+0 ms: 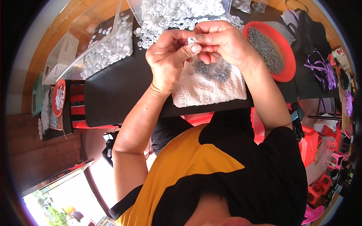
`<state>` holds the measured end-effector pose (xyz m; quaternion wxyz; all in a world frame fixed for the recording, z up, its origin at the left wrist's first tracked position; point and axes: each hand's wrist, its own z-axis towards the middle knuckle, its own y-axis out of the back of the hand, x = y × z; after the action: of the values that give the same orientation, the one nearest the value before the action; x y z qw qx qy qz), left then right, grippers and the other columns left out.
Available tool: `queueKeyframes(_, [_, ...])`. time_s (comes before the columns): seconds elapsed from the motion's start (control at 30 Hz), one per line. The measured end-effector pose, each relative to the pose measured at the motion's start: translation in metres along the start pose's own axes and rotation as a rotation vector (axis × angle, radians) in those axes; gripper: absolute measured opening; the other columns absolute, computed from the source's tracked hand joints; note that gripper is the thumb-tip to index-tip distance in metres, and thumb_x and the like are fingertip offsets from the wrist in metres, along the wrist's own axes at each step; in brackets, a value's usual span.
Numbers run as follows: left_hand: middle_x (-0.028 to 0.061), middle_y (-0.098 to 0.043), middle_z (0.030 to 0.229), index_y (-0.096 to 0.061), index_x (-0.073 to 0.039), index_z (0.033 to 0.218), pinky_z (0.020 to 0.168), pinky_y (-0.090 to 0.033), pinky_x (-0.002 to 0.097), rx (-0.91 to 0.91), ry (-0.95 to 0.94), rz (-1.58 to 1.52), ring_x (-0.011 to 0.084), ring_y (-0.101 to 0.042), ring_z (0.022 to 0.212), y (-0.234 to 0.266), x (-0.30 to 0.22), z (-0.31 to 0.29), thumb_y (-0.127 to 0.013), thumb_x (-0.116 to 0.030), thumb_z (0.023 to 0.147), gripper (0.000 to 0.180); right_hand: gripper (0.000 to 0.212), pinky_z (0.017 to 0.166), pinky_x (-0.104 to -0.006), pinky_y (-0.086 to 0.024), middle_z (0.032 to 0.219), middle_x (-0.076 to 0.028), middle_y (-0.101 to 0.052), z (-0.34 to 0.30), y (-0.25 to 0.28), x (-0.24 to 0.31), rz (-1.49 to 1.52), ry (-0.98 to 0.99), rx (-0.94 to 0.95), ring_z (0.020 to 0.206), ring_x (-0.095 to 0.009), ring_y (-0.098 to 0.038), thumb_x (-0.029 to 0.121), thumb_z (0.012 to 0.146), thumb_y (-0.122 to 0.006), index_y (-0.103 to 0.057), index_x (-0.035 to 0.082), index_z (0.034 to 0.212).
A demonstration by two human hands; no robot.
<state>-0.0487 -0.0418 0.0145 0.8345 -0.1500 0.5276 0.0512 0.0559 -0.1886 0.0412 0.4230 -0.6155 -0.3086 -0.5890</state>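
Note:
Above the table my left hand (168, 56) and my right hand (227, 42) meet fingertip to fingertip. Between them is a small white plastic piece (191, 40), pinched by my left thumb and fingers. My right thumb and forefinger are closed at the same piece; whether they also hold something smaller is hidden. Beneath the hands lies a pale pink cloth (211, 92) with a heap of small grey metal screws or pins (217, 71) on it. Many loose white plastic pieces (156, 28) are spread just beyond my hands.
A clear bin (229, 6) full of white pieces stands at the far side of the black table (117, 94). To its left a tilted clear tray (69, 71) holds more. At right is a red dish (288, 60) of grey metal parts, with purple straps (330, 77) beyond.

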Motion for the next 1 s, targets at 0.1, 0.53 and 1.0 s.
queueKeyframes(0.1, [0.0048,-0.068,0.081,-0.064,0.001,0.097,0.057,-0.048,0.0193,0.020,-0.028,-0.030,0.0073,-0.061,0.070,0.002,0.001,0.000,-0.075,-0.002,0.080,0.021,0.022,0.045,-0.0197,-0.043,0.070,-0.005,-0.063,0.000,-0.002,-0.001,0.019,-0.004,-0.003,0.054,-0.012,-0.061,0.021,0.092,-0.058,-0.063,-0.001,0.092])
queueKeyframes(0.53, [0.0133,-0.068,0.082,-0.060,0.005,0.094,0.059,-0.056,0.0258,0.077,-0.071,-0.003,0.0184,-0.068,0.066,0.005,-0.008,0.004,-0.069,0.004,0.082,0.014,0.022,0.050,-0.0209,-0.044,0.072,-0.006,-0.063,0.005,-0.003,-0.010,0.057,0.063,0.018,0.057,-0.013,-0.061,0.018,0.094,-0.056,-0.062,-0.002,0.092])
queueKeyframes(1.0, [0.0062,-0.068,0.085,-0.063,-0.001,0.105,0.051,-0.044,0.0180,0.029,-0.135,-0.070,0.0068,-0.058,0.066,0.004,0.011,0.012,-0.076,0.001,0.077,0.030,0.023,0.055,-0.0202,-0.043,0.069,-0.002,-0.061,0.006,0.004,-0.004,-0.141,0.146,-0.144,0.059,-0.010,-0.059,0.023,0.094,-0.058,-0.066,0.002,0.089])
